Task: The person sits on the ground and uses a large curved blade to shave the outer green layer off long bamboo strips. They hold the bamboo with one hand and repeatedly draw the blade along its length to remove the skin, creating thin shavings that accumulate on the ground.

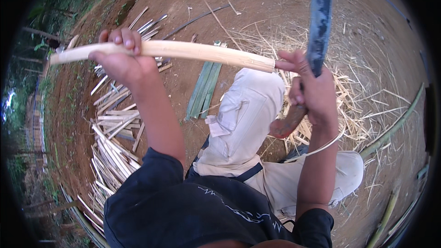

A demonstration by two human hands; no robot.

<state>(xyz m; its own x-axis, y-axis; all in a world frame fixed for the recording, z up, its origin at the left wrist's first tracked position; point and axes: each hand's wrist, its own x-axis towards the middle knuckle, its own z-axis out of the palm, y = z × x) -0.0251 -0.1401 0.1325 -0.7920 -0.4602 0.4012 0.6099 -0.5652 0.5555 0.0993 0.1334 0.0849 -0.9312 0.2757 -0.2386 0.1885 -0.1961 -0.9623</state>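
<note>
My left hand is wrapped around a long pale bamboo piece, held sideways above the ground. Its right end shows several split lines and reaches over my raised knee. In my right hand is a machete, its dark blade pointing up and away from me. Below that fist sticks out the curved brown handle. A finger or two of the same hand stretch out to the bamboo's right end and touch it.
Pale split strips lie heaped along my left side. Green bamboo slats rest on the dirt beyond my knee. Thin shavings cover the ground at right, near a green pole.
</note>
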